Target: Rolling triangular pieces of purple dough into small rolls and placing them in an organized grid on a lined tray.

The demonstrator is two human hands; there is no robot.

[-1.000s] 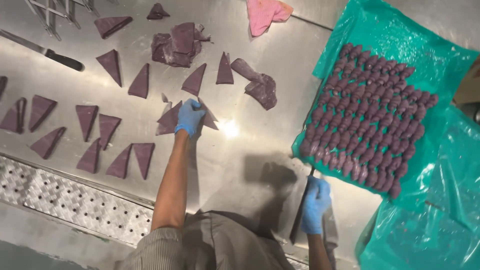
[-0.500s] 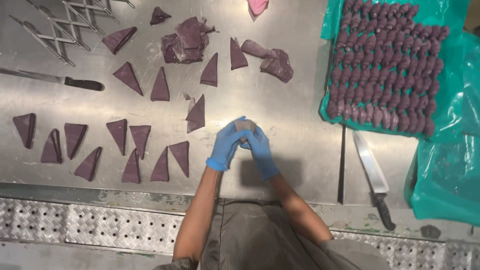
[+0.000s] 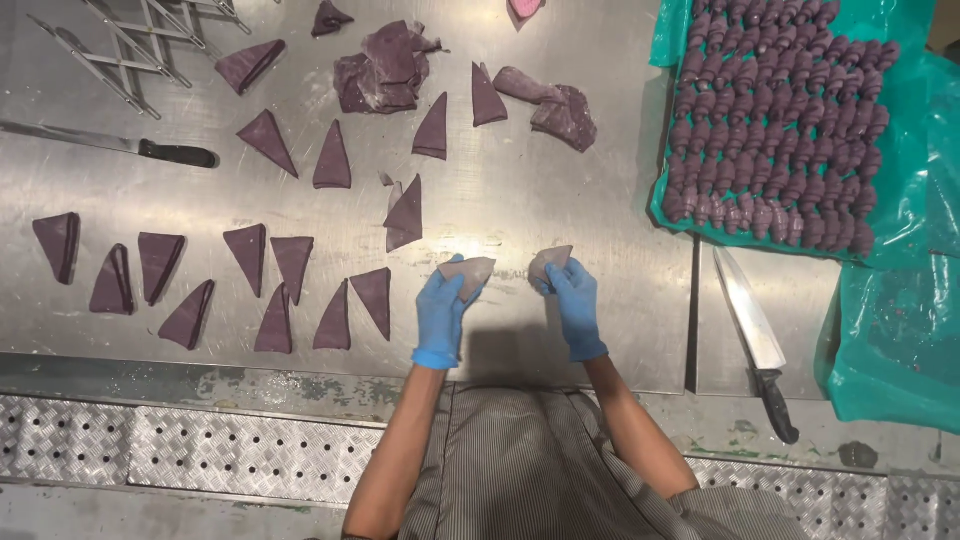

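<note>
Both my hands wear blue gloves over a steel table (image 3: pixel 560 190). My left hand (image 3: pixel 442 310) pinches a small purple dough triangle (image 3: pixel 468 270) by its near edge. My right hand (image 3: pixel 572 298) grips a second purple dough piece (image 3: pixel 550 262), partly folded. The two pieces are held apart, about a hand's width from each other, just above the table. Several flat purple dough triangles (image 3: pixel 290 262) lie in rows to the left of my left hand. One more triangle (image 3: pixel 405 215) lies just beyond it.
A tray lined with green plastic (image 3: pixel 670 215) holds several rows of rolled purple dough pieces (image 3: pixel 775 130) at the right. A large knife (image 3: pixel 755 335) lies near the right front edge. Another knife (image 3: pixel 150 150) and a metal expanding cutter (image 3: pixel 110 50) lie far left. Dough scraps (image 3: pixel 385 65) sit at the back.
My hands were together in front of me half a second ago; they have now drawn apart, each holding a dough piece. A second ago my right hand was by the knife.
</note>
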